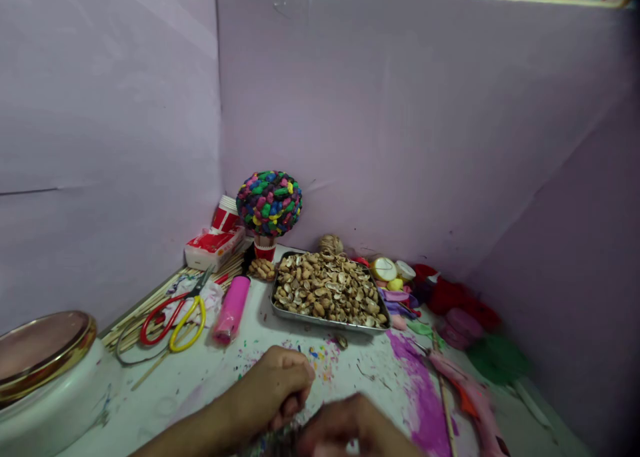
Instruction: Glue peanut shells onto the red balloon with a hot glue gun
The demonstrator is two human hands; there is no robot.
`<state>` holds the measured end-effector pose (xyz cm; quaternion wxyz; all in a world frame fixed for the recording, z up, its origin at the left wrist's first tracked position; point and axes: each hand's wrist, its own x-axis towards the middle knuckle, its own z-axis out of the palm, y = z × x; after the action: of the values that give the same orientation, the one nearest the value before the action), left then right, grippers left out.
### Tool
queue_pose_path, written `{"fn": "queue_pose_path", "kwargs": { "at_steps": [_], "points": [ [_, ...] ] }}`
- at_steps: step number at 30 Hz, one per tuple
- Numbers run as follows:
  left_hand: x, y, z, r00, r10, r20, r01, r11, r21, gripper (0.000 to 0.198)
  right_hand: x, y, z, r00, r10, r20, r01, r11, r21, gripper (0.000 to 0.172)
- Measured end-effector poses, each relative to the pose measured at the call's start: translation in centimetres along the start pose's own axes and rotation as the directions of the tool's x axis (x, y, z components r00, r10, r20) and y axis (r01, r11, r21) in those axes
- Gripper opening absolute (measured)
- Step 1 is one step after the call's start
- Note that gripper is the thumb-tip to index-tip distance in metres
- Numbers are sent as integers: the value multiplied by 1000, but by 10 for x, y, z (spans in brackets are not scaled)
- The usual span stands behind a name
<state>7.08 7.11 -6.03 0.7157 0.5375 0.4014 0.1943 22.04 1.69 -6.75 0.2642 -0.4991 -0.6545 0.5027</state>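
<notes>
My left hand [287,382] is closed, its fingers curled inward above the paint-specked white table at the bottom centre. Close beside it, my right hand [357,425] is blurred and partly cut off by the lower edge, with its fingers bent. Below and between the two hands is a dark, speckled thing [280,438], too blurred to name. What either hand grips is hidden. Just beyond them stands a metal tray [320,319] heaped with peanut shells [327,290]. One loose shell [341,341] lies in front of the tray.
Scissors [187,313] and a pink roll [233,310] lie left, near a white pot with a gold rim [75,383]. Behind is a colourful ball-topped ornament [270,203]. To the right are a pink glue gun [470,383], a thin stick [445,410] and coloured clay [400,297].
</notes>
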Motion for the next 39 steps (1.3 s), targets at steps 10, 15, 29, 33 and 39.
{"fn": "queue_pose_path", "kwargs": {
  "at_steps": [10,15,29,33,39],
  "points": [
    [6,2,-2,995,-66,-76,74,991,114,18,79,-3,-113,848,-200,-491,-145,803,-578,20],
    [6,-1,-2,997,-53,-55,61,988,144,17,93,3,-105,840,-180,-513,-125,854,-504,24],
    [3,0,-6,978,142,-155,-152,987,-56,36,27,-4,21,792,283,-541,54,851,523,31],
    [3,-3,-4,976,156,-152,-165,985,-47,29,27,0,23,772,259,-580,90,859,504,17],
    [5,-7,-5,977,110,-184,-124,990,-68,23,20,0,23,740,155,-655,122,926,357,5]
  ]
}}
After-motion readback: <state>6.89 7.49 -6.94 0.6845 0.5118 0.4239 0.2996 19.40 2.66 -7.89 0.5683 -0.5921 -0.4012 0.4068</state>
